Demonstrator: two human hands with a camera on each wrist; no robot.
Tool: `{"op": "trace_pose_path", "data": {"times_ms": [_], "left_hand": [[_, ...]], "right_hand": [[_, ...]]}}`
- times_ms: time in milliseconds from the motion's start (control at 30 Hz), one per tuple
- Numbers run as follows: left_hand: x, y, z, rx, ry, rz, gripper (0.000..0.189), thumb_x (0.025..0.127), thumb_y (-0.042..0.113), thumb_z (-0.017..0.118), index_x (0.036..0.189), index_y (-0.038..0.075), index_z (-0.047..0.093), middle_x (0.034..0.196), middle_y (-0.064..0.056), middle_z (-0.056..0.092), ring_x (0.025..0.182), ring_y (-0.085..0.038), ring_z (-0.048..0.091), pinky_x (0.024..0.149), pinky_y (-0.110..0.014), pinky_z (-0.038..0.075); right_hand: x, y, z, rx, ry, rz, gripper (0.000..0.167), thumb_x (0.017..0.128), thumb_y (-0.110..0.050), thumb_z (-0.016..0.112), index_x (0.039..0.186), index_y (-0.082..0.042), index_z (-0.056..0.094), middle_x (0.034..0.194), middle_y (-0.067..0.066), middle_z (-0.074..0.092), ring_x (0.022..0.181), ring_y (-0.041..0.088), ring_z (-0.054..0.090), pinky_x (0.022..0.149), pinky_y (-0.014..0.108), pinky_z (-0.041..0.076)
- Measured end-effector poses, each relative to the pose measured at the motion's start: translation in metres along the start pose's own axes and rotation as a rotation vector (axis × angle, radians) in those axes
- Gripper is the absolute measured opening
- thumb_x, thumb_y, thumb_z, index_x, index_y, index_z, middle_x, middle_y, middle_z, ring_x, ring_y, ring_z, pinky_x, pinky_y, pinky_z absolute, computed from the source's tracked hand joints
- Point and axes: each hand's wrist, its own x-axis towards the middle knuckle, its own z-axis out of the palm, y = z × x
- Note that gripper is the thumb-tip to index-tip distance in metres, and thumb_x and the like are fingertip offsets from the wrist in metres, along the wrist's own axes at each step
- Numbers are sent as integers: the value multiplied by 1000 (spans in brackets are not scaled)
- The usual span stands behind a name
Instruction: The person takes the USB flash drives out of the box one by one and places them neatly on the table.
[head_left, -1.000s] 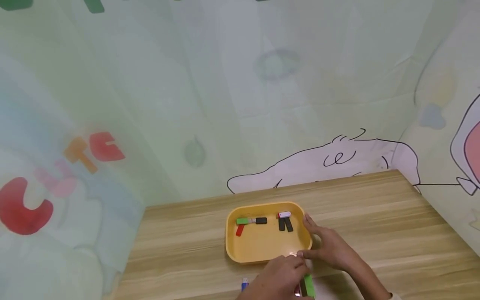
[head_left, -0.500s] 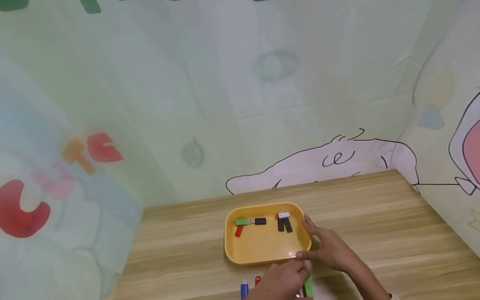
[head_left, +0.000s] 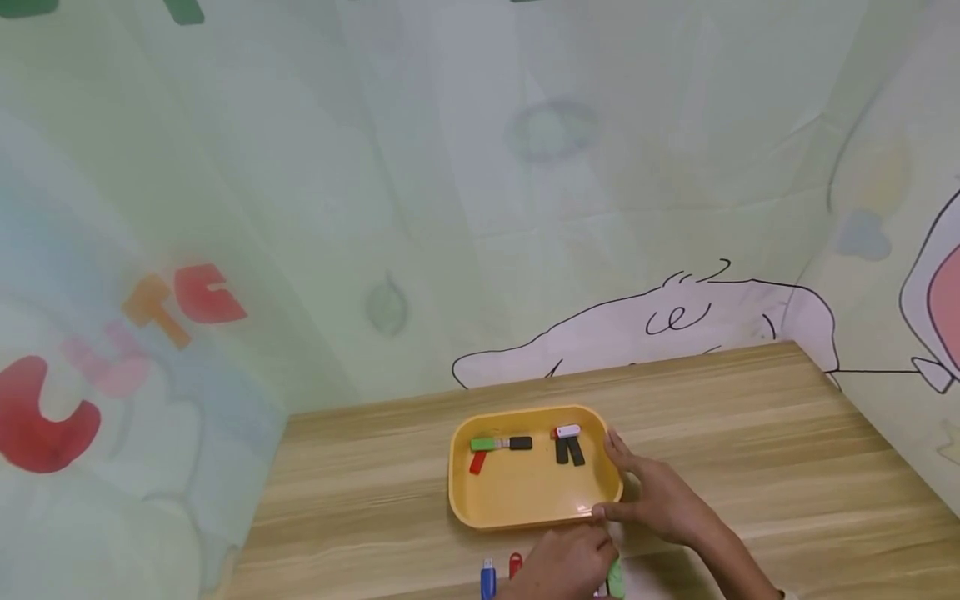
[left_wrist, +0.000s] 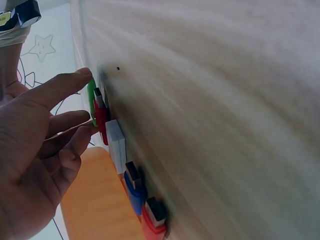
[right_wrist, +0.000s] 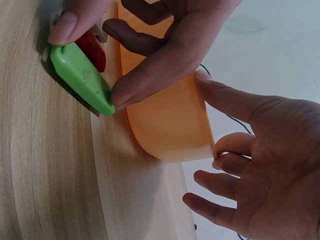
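Observation:
My left hand [head_left: 558, 571] pinches a green USB stick [right_wrist: 82, 77] by its two ends, thumb at one and a finger at the other, low over the table. Beside it in the left wrist view lie a red USB stick [left_wrist: 101, 120], a white block-like piece [left_wrist: 116, 146], a blue USB stick [left_wrist: 134, 189] and another red USB stick [left_wrist: 153, 220], in a row. My right hand [head_left: 660, 500] holds the near right corner of a yellow tray [head_left: 517, 496], its thumb on the near rim and a finger along the right side.
Inside the tray are a green USB stick [head_left: 483, 444] with a black cap [head_left: 521, 442], a red piece [head_left: 477, 462], a white and red stick [head_left: 568, 431] and two black pieces [head_left: 575, 451]. A printed curtain [head_left: 450, 208] hangs behind the wooden table [head_left: 750, 433].
The left hand has shifted slightly, and a red USB stick beside the blue one now shows. The green USB stick has turned a little in its fingers. The right hand stays at the tray.

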Motion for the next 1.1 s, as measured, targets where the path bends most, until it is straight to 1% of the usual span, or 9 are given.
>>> {"op": "trace_pose_path", "data": {"times_ms": [100, 267, 400, 533, 600, 767, 833, 1000, 1100], "left_hand": [[1, 0, 1, 29, -1, 4, 50, 98, 66, 64, 122, 23, 75, 109, 14, 70, 87, 9, 52, 72, -6, 45], [3, 1, 2, 14, -43, -16, 47, 97, 64, 66, 122, 25, 75, 107, 16, 69, 85, 8, 49, 72, -8, 45], [3, 1, 2, 4, -56, -23, 46, 97, 64, 66, 121, 25, 75, 107, 16, 69, 87, 8, 50, 73, -8, 46], [3, 0, 2, -3, -53, -24, 47, 98, 63, 66, 123, 25, 74, 109, 16, 69, 88, 9, 52, 73, -8, 45], [4, 1, 3, 14, -44, -16, 47, 98, 63, 66, 123, 24, 74, 110, 15, 69, 90, 9, 53, 73, -8, 46], [4, 3, 3, 52, -37, -19, 48, 97, 65, 65, 123, 24, 75, 114, 15, 69, 96, 8, 55, 79, -10, 49], [4, 4, 2, 47, -41, -24, 48, 98, 64, 64, 122, 24, 75, 114, 15, 69, 98, 9, 55, 81, -10, 50], [4, 4, 2, 36, -42, -30, 46, 100, 63, 62, 121, 24, 75, 115, 15, 69, 99, 10, 56, 80, -9, 49], [4, 4, 3, 28, -32, -28, 44, 101, 61, 62, 120, 24, 75, 114, 15, 69, 97, 9, 55, 79, -9, 48]], "right_hand": [[-1, 1, 0, -2, 6, -16, 103, 79, -41, 93, 158, 1, 42, 171, 14, 28, 155, 45, 32, 122, 63, 30], [-2, 2, 0, 8, 14, -23, 103, 79, -39, 93, 159, 1, 42, 171, 15, 28, 155, 44, 32, 122, 61, 29], [-1, 1, 1, 8, 16, -16, 103, 79, -40, 93, 159, 1, 42, 171, 14, 28, 155, 44, 31, 122, 61, 29], [-1, 1, 1, 6, 16, -14, 103, 79, -41, 92, 158, 1, 42, 171, 14, 28, 156, 44, 31, 122, 62, 28], [-1, 1, 1, 4, 17, -21, 103, 79, -40, 92, 159, 1, 41, 171, 14, 28, 155, 44, 31, 122, 61, 29], [-2, 2, 0, -4, 19, -34, 102, 80, -40, 92, 159, 1, 41, 171, 15, 28, 155, 44, 33, 122, 61, 30], [-2, 2, 0, -3, 15, -31, 102, 80, -40, 92, 159, 1, 41, 171, 15, 27, 155, 44, 32, 122, 61, 29], [-2, 2, 0, 15, 4, -9, 102, 80, -38, 92, 160, -1, 40, 172, 13, 26, 156, 43, 30, 122, 60, 28], [-2, 1, 0, 15, 3, -6, 102, 80, -37, 93, 160, -1, 40, 172, 13, 26, 156, 43, 30, 122, 61, 28]]}}
